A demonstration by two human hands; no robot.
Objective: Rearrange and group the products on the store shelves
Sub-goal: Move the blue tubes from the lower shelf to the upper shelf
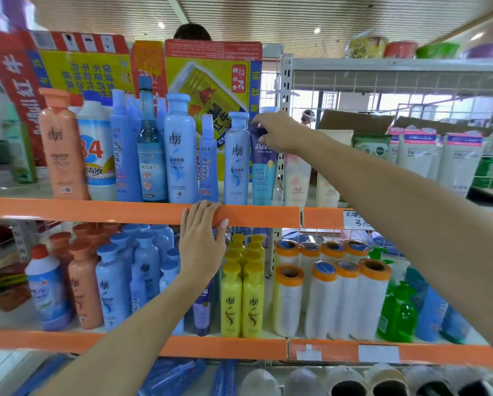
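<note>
The right hand (276, 131) reaches to the upper shelf (142, 211) and pinches the top of a tube (263, 167), fingers curled round its dark purple upper end. The tube stands upright on its cap at the shelf's right end; its body runs from purple at the top, printed with white characters, down to light teal. It stands just beside a pale blue shampoo bottle (236, 158) on its left and a white tube with peach blotches (296, 175) on its right. The left hand (202, 241) lies flat against the orange front edge of the same shelf, fingers straight and spread, holding nothing. Further left the row holds more blue bottles, and an orange bottle (60, 144). Below stand yellow bottles (241, 298).
</note>
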